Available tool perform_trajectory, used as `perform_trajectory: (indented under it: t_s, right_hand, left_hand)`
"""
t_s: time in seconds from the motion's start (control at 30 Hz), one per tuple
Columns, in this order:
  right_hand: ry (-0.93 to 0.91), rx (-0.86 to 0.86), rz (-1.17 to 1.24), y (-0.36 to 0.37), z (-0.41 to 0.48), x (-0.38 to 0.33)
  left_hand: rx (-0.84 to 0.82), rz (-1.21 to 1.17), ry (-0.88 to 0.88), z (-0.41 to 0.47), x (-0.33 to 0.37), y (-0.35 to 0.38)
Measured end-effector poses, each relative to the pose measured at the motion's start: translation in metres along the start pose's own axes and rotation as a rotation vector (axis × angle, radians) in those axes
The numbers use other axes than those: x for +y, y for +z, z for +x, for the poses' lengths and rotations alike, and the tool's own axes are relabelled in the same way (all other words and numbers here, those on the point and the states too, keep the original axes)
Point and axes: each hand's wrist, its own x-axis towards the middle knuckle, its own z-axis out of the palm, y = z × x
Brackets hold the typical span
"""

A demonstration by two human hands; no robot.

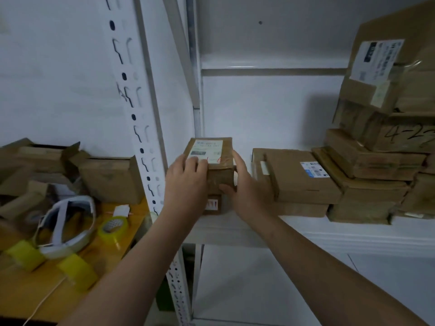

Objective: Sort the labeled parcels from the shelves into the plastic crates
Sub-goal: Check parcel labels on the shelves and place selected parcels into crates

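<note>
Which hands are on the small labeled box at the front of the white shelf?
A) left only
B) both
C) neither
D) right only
B: the left hand grips the box over its top left edge, while the right hand holds its right side, thumb on the front face.

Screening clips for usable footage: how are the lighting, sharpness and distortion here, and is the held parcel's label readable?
Head view: dim, even light, with the stack casting a soft shadow on the wall. Head view: the wide lens slants and bows the upright. Head view: everything is slightly soft, so the label on the parcel is unreadable, with only red scrawl showing.
</note>
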Motion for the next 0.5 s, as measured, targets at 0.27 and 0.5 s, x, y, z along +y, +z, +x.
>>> perform_trajectory:
  t_s: [0.27,0.5]
  right_hand:
    - [0.091,-0.026,-0.124,0.009,0.001,0.002]
    - [-0.071,0.088,-0.211,-0.015,-0.003,0.003]
  left_hand:
    - [-0.086,0.097,0.106,0.010,-0.009,0.032]
    - [-0.032,0.062,0.121,0.017,-0.006,0.040]
